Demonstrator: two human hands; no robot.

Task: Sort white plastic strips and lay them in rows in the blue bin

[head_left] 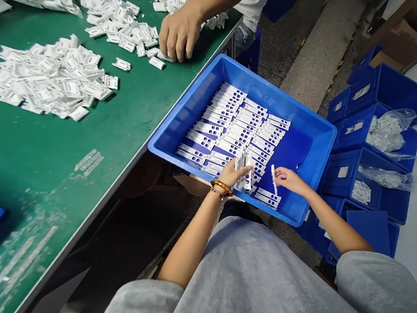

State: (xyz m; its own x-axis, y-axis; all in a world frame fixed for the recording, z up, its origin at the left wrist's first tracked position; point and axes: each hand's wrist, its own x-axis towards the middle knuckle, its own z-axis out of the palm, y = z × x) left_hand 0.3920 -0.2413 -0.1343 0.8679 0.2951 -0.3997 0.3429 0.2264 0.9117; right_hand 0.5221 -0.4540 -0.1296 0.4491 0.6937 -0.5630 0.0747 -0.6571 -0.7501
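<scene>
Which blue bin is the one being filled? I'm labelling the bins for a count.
The big blue bin propped against the green table, with white strips laid in rows. Both hands, left hand and right hand, work inside it; the stacked bins sit untouched.

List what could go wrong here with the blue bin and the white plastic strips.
1. The blue plastic bin overhangs the green table edge, so it might tip.
2. The left hand grips a bunched stack of white plastic strips; some could slip.
3. The right hand, placing a single white strip, may disturb the laid rows.
</scene>
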